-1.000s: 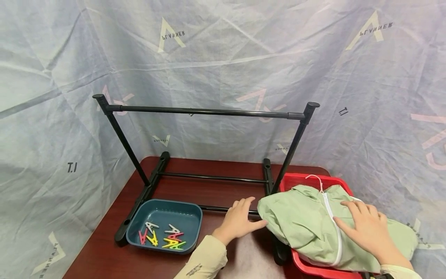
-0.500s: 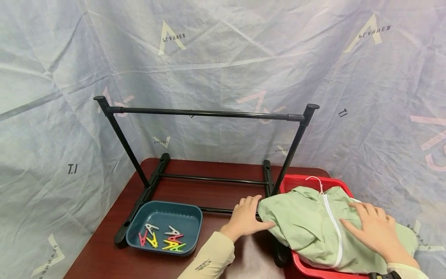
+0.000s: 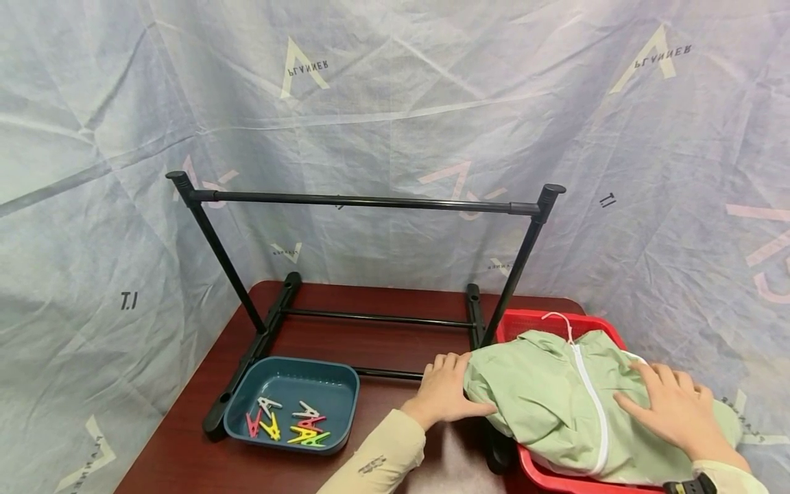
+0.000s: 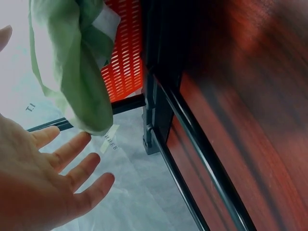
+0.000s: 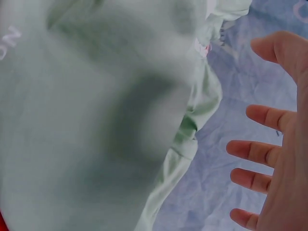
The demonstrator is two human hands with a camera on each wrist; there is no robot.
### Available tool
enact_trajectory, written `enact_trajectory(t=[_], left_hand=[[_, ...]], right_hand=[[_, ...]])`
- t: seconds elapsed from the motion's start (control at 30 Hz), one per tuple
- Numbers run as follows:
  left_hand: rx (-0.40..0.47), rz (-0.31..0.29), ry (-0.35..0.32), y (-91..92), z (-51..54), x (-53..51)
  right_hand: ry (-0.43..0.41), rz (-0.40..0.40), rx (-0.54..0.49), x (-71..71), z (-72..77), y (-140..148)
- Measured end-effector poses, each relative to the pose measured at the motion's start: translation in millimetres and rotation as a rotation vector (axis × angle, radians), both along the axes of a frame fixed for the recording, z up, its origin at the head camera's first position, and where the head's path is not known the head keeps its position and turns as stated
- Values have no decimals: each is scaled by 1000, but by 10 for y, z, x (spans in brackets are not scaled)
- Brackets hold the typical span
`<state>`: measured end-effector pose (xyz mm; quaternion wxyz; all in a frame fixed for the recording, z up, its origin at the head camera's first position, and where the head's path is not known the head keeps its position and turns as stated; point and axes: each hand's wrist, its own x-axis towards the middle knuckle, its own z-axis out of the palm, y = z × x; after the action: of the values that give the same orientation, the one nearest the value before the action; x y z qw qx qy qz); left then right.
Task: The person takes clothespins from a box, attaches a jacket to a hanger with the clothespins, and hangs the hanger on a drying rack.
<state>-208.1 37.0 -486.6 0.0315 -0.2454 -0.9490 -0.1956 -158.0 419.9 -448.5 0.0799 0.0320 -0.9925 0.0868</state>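
A light green jacket [image 3: 537,391] with a white zip [image 3: 592,405] lies over a red basket [image 3: 524,321]. The pink hook of a hanger [image 3: 559,317] sticks out at its collar. My left hand [image 3: 444,391] is at the jacket's left side, fingers extended and thumb apart. In the left wrist view its fingertips reach the lower end of a green sleeve [image 4: 89,96]; whether they touch is unclear. My right hand [image 3: 673,415] hovers over the jacket's right part, fingers spread. The right wrist view has this hand [image 5: 284,144] apart from the cloth, holding nothing.
A black clothes rack [image 3: 364,200] stands on the dark red table [image 3: 376,343], its right foot beside the basket. At the left, a teal basin [image 3: 296,374] holds several coloured clothes pegs [image 3: 302,432]. Printed grey cloth [image 3: 382,82] hangs behind.
My left hand has moved right, up to the jacket's left edge. The right hand has shifted slightly right and down over the jacket. The jacket has hardly moved.
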Motion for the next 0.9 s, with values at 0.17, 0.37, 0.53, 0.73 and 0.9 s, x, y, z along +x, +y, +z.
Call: enact_trajectory(t=[0.17,0.37,0.53,0.73,0.9], left_hand=[[-15,9,23,32,-12,-26],[-44,22,23,40,1,-66],[-77,16,0,62,-40,-107],[-100,20,9,88,-124,-148],[-139,24,14,95,-150,-163]], right_hand=[[-14,-4,3,-21,-44,72],[-40,-6,28,-65,-113,215],[-93,-17,49,-120,-186,354],[-152,-34,70,-164,-238,444],[-170,-62,72,-148,-262,456]])
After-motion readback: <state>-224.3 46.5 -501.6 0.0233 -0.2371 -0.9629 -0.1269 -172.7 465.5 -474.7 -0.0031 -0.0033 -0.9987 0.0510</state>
